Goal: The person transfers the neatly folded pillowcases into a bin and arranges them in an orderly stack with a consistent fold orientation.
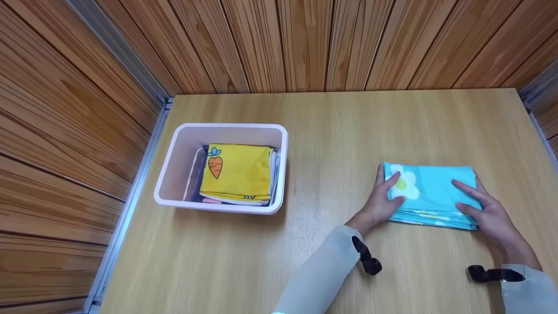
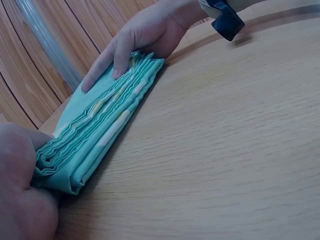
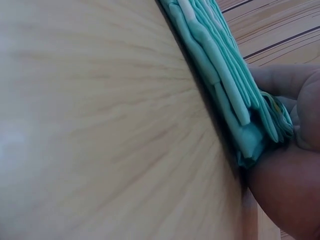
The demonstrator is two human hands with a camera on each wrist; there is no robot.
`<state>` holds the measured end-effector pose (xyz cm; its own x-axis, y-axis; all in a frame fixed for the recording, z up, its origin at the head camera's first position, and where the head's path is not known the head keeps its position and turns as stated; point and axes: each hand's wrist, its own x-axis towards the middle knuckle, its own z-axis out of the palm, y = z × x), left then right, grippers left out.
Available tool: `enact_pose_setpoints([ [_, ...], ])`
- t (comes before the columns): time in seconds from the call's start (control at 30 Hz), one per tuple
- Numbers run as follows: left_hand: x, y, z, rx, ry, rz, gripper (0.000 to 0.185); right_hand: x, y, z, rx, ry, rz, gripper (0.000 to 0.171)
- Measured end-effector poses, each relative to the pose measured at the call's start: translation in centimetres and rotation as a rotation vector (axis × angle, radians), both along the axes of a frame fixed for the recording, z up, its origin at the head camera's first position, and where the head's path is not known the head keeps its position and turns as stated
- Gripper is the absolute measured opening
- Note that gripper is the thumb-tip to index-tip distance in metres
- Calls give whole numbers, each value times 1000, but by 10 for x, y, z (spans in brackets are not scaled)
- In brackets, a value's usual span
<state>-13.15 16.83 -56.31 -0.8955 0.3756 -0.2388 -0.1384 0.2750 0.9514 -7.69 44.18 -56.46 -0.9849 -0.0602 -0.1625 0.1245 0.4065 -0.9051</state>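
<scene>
A turquoise folded cloth [image 1: 431,187] with a white flower print lies on the right part of the table, folded into a thick, many-layered rectangle. My left hand [image 1: 382,203] grips its left end, with thumb and a finger on top and other fingers at the far left corner. At the opposite end my right hand [image 1: 495,213] holds the cloth, two digits over the top and others behind the edge. In the left wrist view, the stacked layers of the cloth [image 2: 100,127] face the camera between both hands. The right wrist view shows its layered edge [image 3: 225,75] close to the tabletop.
On the left of the table [image 1: 322,261] stands a pale pink plastic bin [image 1: 220,209]. Inside it lies a yellow folded cloth [image 1: 242,170] with a carrot print, beside darker fabric. Wood-panelled walls [image 1: 305,48] border the table at the back and left.
</scene>
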Motion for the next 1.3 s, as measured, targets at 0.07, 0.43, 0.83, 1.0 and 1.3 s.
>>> enact_pose_setpoints([
  [0.07, 0, 0, 0, -4, -2, -1, 63, 0, 0, 0, -4, 3, 3, 55],
  [0.43, 0, 1, 0, -4, -20, 14, 63, -2, 0, 4, -36, -12, 11, 55],
  [0.83, -2, 1, 1, 32, -49, 33, 62, -1, -4, 7, -76, -43, -10, 56],
  [1.0, -2, 1, 5, 31, -67, 47, 62, 0, -4, 10, -72, -43, -10, 55],
  [1.3, -5, 2, 15, 93, -73, 55, 62, 0, -2, 18, -80, -14, -8, 55],
])
